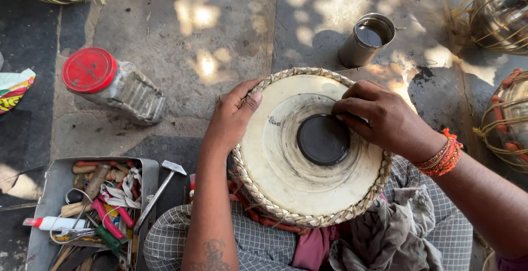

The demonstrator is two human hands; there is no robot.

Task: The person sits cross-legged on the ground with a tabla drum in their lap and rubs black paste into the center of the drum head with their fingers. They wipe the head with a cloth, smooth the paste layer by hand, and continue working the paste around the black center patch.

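The right hand [379, 118] rests on the drum [308, 150], fingers curled and bunched together, their tips pressed to the right edge of the black disc [323, 139] at the centre of the drumhead; whether something small is pinched between them cannot be told. A band of orange thread bracelets [441, 156] circles its wrist. The left hand [234, 118] lies open over the drum's left rim, thumb stretched along the pale skin and the fingers wrapped over the braided edge, steadying it.

The drum sits in the person's lap, head facing up, on a checked cloth [176, 238], with a grey rag [390, 232] bunched at its near right side. Its cream skin has a darker ring around the black disc and a woven strap border all round.

Further out, a metal cup [367, 39] stands on the stone floor just beyond the drum, to the far right. A plastic jar with a red lid [113, 84] lies on its side to the far left. Near left, a metal tray [49, 194] holds mixed hand tools, and a small hammer [159, 191] leans across its right edge. Parts of other strapped drums [503, 12] show at the right edge.
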